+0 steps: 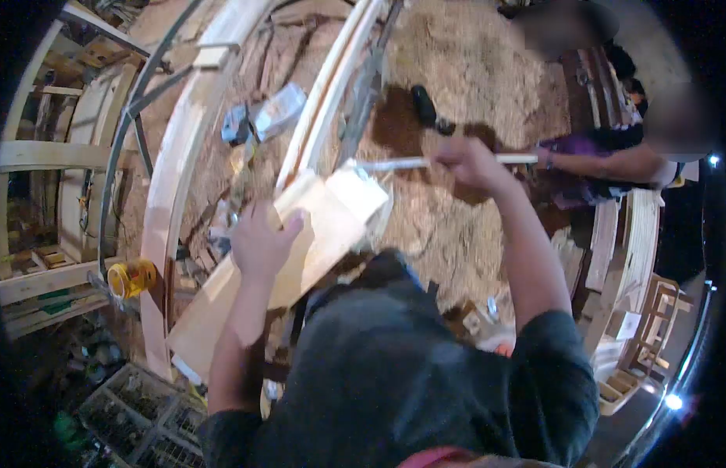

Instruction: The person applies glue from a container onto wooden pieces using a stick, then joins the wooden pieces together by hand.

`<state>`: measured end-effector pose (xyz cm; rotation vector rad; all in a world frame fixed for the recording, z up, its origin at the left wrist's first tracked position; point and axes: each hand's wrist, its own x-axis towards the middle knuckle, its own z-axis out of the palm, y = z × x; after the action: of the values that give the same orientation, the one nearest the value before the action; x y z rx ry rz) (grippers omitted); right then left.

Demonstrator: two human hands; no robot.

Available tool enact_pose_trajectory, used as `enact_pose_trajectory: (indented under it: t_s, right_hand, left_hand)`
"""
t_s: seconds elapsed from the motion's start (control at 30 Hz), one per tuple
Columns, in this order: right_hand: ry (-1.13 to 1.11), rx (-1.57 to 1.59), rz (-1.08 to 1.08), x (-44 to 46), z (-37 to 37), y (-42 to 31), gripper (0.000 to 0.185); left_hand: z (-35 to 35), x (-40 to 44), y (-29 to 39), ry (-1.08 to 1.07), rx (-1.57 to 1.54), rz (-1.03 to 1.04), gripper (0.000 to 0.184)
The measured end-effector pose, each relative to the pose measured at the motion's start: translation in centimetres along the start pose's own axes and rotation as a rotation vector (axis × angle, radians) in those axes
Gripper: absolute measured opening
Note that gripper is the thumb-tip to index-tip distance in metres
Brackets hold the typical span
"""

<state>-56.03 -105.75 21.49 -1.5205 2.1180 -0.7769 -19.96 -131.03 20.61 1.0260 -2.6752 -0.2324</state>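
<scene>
My left hand [262, 238] rests on a wide pale wooden board [324, 234], its thumb on the face and its fingers around the upper left edge. The board slants from lower left to a bright squared end near the middle. My right hand [474, 168] is closed around the pale handle of a long tool [406, 163]. The tool's narrow end reaches the board's far end; its exact kind is unclear. The handle's other end sticks out to the right of my fist, close in view to another person's arm.
Another person [620, 164] is at the right, and a further person at the top right. Long curved timbers [180, 171] run along the left, with a yellow container [131, 278] beside them. A black tool [425, 108] lies on the chip-covered ground. Stacked wood [640, 234] stands at the right.
</scene>
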Motion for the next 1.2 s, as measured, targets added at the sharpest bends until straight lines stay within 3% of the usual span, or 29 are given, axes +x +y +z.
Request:
enact_pose_trajectory:
  t_s: [0.03, 0.07, 0.3, 0.5, 0.73, 0.83, 0.93, 1.0, 1.03, 1.07, 1.13, 1.2]
  right_hand:
    - [0.033, -0.037, -0.086, 0.4, -0.3, 0.4, 0.035]
    - [-0.072, -0.055, 0.085, -0.1, -1.5, -1.6, 0.031]
    - [-0.138, 0.087, 0.151, -4.0, -0.8, -1.8, 0.029]
    - [0.041, 0.167, 0.160, -0.2, 2.2, -1.8, 0.031]
    - [0.017, -0.169, 0.006, -2.9, 2.3, -3.0, 0.041]
    - [-0.012, -0.225, 0.035, -5.1, 1.6, -4.2, 0.040]
    - [-0.014, -0.127, 0.081, -7.3, 1.0, -3.9, 0.037]
    - [0.113, -0.133, 0.061, -8.8, 0.7, -3.0, 0.035]
    - [0.088, -0.087, 0.172, -8.8, 0.2, -4.1, 0.033]
    - [0.173, -0.006, 0.115, -8.7, 0.5, -4.5, 0.030]
    - [0.190, 0.024, 0.156, -7.1, 2.0, -8.0, 0.022]
    - [0.200, 0.288, 0.226, -5.2, 4.5, -13.0, 0.022]
  left_hand:
    - [0.8, 0.7, -0.4, 0.089, 0.058, 0.047, 0.068]
    - [-0.7, 1.4, 0.5, -0.109, -0.093, -0.123, 0.070]
    - [-1.1, 1.6, 0.8, -0.123, -0.104, -0.133, 0.068]
    - [-0.9, 1.6, 0.6, -0.077, -0.102, -0.088, 0.065]
    - [-1.4, 1.6, 1.0, -0.082, -0.093, -0.099, 0.064]
    - [-1.6, 1.5, 1.1, -0.097, -0.080, -0.112, 0.064]
    - [-1.5, 1.3, 0.9, -0.130, -0.024, -0.102, 0.065]
    - [-0.8, 1.3, 0.5, -0.101, -0.028, -0.076, 0.066]
    - [-0.4, 1.2, 0.4, -0.070, -0.048, -0.083, 0.067]
    - [-0.7, 1.4, 0.9, -0.080, -0.084, -0.088, 0.065]
    - [-1.4, 1.1, 1.1, -0.077, -0.142, -0.086, 0.059]
    - [-1.6, 1.0, 1.3, -0.018, -0.221, -0.046, 0.053]
